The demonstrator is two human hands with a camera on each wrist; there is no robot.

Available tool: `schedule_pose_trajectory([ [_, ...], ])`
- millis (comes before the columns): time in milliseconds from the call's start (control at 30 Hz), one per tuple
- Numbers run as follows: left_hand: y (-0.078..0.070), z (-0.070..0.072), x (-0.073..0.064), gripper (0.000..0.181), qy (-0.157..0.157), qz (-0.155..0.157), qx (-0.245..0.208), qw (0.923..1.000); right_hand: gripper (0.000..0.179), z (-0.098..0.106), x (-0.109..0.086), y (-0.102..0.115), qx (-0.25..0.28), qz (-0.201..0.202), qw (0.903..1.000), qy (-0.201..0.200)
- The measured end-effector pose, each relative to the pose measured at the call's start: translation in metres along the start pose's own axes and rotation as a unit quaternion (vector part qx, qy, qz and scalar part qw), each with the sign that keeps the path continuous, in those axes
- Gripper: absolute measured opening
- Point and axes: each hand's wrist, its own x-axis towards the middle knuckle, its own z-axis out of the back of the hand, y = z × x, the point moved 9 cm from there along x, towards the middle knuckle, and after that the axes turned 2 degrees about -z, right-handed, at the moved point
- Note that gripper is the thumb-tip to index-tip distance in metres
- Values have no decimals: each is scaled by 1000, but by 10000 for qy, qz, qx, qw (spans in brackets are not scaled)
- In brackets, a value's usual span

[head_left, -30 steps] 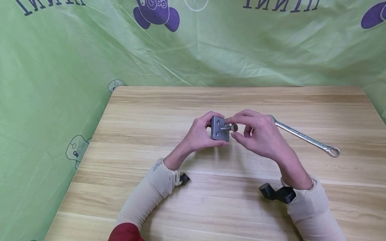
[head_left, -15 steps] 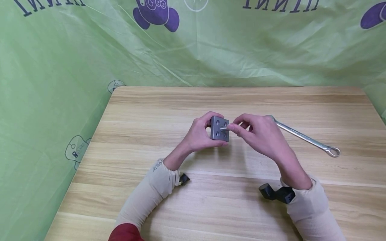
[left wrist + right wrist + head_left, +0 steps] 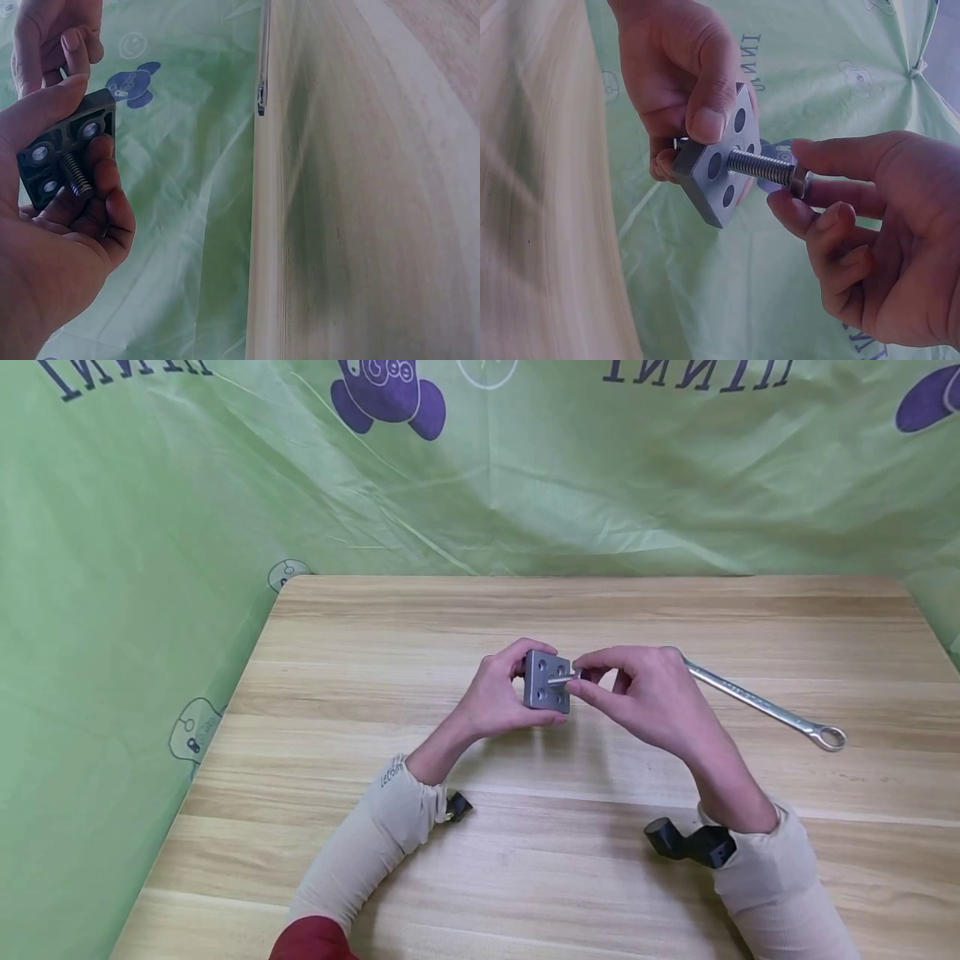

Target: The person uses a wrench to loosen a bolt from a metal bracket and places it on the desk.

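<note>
My left hand [image 3: 498,693] grips a grey square metal plate [image 3: 536,681] by its edges, up off the table. Holes sit near the plate's corners, and a bolt [image 3: 761,166] runs through its middle. In the left wrist view the bolt's threaded end [image 3: 76,175] sticks out of the far face, beside my curled fingers [image 3: 112,217]. With thumb and fingertips my right hand [image 3: 648,693] pinches the hex head [image 3: 800,182]. A length of bare thread shows between head and plate.
A combination wrench [image 3: 757,700] lies on the wooden table [image 3: 525,860], right of my right hand. Green printed fabric [image 3: 480,502] hangs behind the table and along its left side. A black wrist camera [image 3: 690,843] is strapped to my right sleeve.
My right fingers, apart from the bolt head one second ago, have closed on it and shifted their hold around it. The left hand and the plate have stayed in place.
</note>
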Motion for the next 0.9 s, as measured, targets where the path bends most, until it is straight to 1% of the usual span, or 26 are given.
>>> schedule_pose_trajectory([
  [167, 1, 1, 0, 72, 2, 48, -2, 10000, 20, 5, -2, 6, 140, 485, 9983, -304],
  [433, 2, -1, 1, 72, 15, 61, -127, 9999, 26, 7, -2, 12, 275, 918, 9943, -467],
  [767, 4, -2, 3, 72, -1, 11, -104, 9999, 27, 6, -2, 15, 238, 1269, 9906, -454],
  [833, 3, -2, 3, 72, 2, 14, -102, 9999, 25, 6, -2, 16, 213, 1289, 9904, -452],
  [900, 3, -2, 3, 71, 2, 9, -101, 9999, 24, 7, -1, 15, 214, 1218, 9914, -432],
])
